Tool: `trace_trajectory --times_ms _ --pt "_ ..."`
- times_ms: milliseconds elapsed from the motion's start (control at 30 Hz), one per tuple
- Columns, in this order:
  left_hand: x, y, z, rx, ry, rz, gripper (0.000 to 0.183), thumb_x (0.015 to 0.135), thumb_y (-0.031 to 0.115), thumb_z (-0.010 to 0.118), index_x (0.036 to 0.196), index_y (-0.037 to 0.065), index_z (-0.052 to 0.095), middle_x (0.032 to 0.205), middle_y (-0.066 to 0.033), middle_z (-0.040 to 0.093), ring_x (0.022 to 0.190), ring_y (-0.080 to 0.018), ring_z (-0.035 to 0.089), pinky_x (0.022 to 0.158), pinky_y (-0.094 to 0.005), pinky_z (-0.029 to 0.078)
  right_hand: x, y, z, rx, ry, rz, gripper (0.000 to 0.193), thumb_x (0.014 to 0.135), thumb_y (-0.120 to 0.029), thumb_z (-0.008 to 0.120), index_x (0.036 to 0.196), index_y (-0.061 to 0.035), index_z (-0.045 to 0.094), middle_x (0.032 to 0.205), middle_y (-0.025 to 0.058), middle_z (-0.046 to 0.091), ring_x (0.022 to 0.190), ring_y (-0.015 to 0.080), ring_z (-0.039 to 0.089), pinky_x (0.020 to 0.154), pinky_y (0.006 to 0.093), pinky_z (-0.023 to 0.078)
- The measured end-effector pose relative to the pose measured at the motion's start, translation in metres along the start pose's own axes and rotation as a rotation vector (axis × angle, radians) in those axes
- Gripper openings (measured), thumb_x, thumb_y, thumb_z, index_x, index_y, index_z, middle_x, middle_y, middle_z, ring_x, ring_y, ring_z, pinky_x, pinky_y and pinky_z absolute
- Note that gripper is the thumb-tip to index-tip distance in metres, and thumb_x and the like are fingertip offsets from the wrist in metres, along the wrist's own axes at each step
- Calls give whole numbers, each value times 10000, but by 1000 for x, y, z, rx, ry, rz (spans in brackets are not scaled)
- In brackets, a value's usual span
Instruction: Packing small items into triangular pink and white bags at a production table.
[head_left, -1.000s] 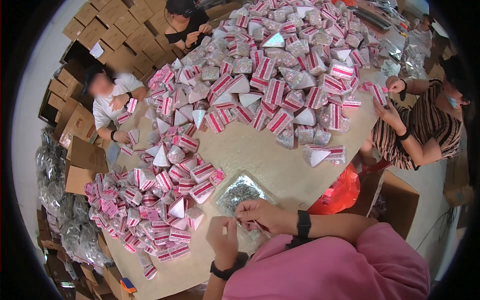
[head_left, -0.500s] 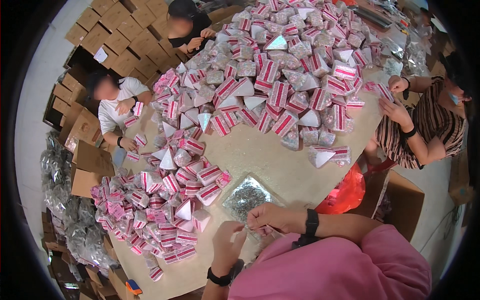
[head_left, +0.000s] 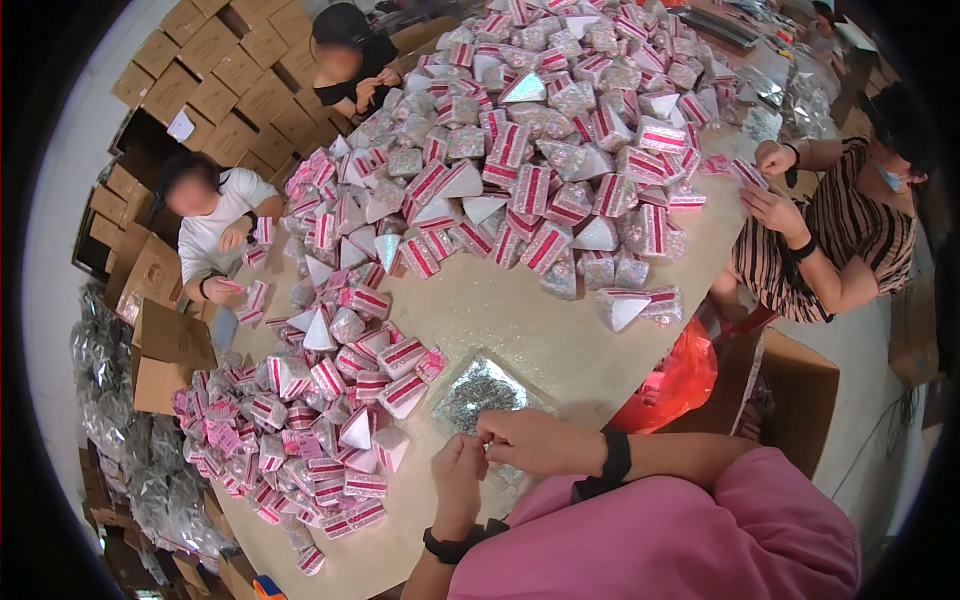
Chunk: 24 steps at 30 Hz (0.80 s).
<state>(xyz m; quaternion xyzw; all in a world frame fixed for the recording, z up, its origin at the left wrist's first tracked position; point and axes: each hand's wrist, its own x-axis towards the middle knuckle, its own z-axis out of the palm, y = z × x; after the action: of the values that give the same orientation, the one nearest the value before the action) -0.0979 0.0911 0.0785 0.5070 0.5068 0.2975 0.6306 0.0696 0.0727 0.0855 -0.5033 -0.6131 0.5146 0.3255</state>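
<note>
My left hand (head_left: pixel 458 480) and my right hand (head_left: pixel 535 440) meet at the near edge of the table, fingers pinched together on a small item that is too small to make out. Both wrists wear black bands. Just beyond my hands lies a clear bag of small silvery pieces (head_left: pixel 482 390) flat on the tan table (head_left: pixel 560 340). To the left of it is a heap of pink-and-white packets (head_left: pixel 320 410).
A bigger pile of the same packets (head_left: pixel 540 130) covers the far table. Three other people sit around it: a person in white (head_left: pixel 215 225), a person in black (head_left: pixel 345 60), a person in stripes (head_left: pixel 850 230). Cardboard boxes (head_left: pixel 165 345) stand left; a red bag (head_left: pixel 675 385) hangs right.
The view has shifted a little, so the table and my hands sit lower in the picture. My hands stay together over the clear bag, fingers still working.
</note>
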Motion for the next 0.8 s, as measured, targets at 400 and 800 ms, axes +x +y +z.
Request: trace_trajectory --times_ms 400,800 --pt "61 19 74 263 -371 87 238 867 204 527 730 9 518 582 -47 461 564 -105 454 523 -286 372 -67 46 -47 -123 460 -91 142 873 -101 568 968 -9 618 830 106 614 726 190 614 667 303 492" --pt "156 -38 235 1036 -210 542 438 764 227 664 1080 -10 475 1143 -204 475 1044 -391 503 794 -467 486 -179 104 -64 287 883 367 57 794 -10 571 827 8 613 687 1 568 617 66 528 569 215 428"
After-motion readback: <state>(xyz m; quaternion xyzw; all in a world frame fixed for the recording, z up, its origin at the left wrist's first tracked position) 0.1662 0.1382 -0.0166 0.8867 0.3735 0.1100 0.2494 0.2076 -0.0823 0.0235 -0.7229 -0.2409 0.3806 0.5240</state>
